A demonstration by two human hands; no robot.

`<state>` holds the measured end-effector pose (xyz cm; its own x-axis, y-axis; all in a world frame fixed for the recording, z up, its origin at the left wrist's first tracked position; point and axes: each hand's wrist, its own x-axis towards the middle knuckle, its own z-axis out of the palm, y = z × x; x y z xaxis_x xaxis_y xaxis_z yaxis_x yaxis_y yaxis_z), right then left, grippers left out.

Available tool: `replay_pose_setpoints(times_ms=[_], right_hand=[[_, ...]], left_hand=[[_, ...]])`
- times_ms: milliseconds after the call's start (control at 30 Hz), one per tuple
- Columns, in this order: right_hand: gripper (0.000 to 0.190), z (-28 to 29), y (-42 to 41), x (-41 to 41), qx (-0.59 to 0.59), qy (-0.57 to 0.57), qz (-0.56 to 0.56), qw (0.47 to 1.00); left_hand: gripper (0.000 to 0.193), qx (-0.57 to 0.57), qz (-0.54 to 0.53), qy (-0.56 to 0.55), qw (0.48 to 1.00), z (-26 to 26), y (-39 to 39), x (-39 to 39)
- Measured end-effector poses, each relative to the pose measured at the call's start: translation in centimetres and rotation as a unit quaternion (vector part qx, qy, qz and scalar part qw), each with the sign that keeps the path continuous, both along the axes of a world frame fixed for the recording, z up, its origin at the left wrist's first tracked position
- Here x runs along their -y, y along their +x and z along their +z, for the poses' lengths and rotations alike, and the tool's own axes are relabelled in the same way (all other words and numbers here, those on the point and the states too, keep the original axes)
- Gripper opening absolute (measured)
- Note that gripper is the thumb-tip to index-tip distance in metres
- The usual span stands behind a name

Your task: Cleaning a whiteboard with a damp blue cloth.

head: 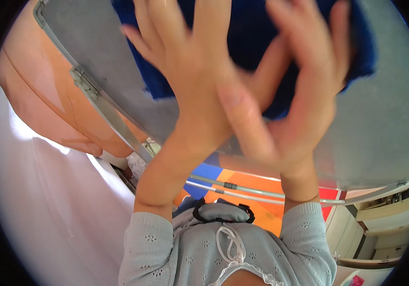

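Note:
Both of my hands are raised over a dark blue cloth (254, 32) that lies on a grey folding table (379, 121). My left hand (200, 75) has its fingers spread, their tips cut off by the top edge of the view. My right hand (311, 85) is blurred, its fingers apart and bent. The right thumb lies across the thumb side of my left hand near the wrist, and the hands appear to touch there. Neither hand shows an object in it. The cloth has frayed edges and is partly hidden behind the hands.
A metal latch (84, 84) sits on the table's left rim. Metal bars (240, 187) run below the near edge, above an orange and blue floor covering (258, 178). A white plastic bag (136, 164) is at the left, and shelves (390, 218) stand at the right.

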<state>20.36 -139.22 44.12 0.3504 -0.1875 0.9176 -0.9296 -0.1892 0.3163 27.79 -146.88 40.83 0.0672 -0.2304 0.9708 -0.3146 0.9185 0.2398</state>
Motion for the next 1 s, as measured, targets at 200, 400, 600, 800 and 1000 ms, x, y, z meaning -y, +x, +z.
replay_pose_setpoints(times_ms=[200, 400, 600, 800, 1000], right_hand=[[0.055, -2.9, 1.2, -0.6, 0.037, 0.053, -0.027, 0.998], [0.047, 1.9, 1.1, -0.5, -0.066, -0.018, -0.07, 0.995], [0.048, -3.2, 2.4, 0.4, 0.055, 0.062, -0.038, 0.996], [0.052, -1.0, 2.5, 1.9, 0.016, -0.005, -0.016, 1.0], [0.057, -2.8, 4.4, 1.8, 0.096, 0.093, -0.091, 0.987]], left_hand=[[0.052, -0.006, -0.008, -0.041, 0.999, 0.2, -0.3, 0.8], [0.055, -0.029, 0.005, -0.104, 0.994, 1.7, 0.4, 1.5], [0.051, 0.028, 0.049, 0.028, 0.998, -2.6, 0.2, 1.0], [0.049, 0.081, 0.075, 0.017, 0.994, 0.2, 1.4, 1.5], [0.059, 0.008, 0.023, 0.007, 1.0, -1.3, 1.7, 3.3]])
